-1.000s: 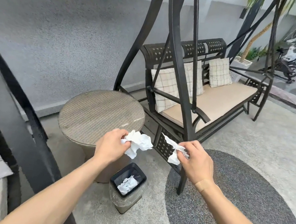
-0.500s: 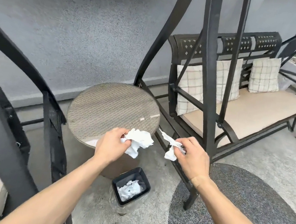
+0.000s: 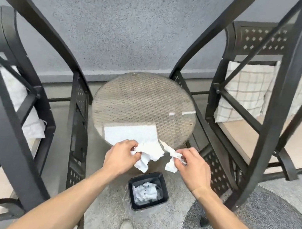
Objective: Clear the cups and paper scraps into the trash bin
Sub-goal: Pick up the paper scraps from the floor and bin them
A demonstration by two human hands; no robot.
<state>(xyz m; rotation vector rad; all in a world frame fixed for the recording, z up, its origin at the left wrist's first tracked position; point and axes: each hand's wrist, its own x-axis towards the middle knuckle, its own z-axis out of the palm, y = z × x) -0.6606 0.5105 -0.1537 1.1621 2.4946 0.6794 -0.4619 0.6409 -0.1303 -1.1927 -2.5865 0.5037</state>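
Fingers of both hands, left hand [image 3: 120, 157] and right hand [image 3: 192, 165], pinch crumpled paper scraps [image 3: 149, 154] above the trash bin [image 3: 165, 196]

No readable text, labels or numbers anywhere.

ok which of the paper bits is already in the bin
The crumpled paper lying inside the black trash bin. The other two scraps are pinched in the left hand and right hand, above the bin.
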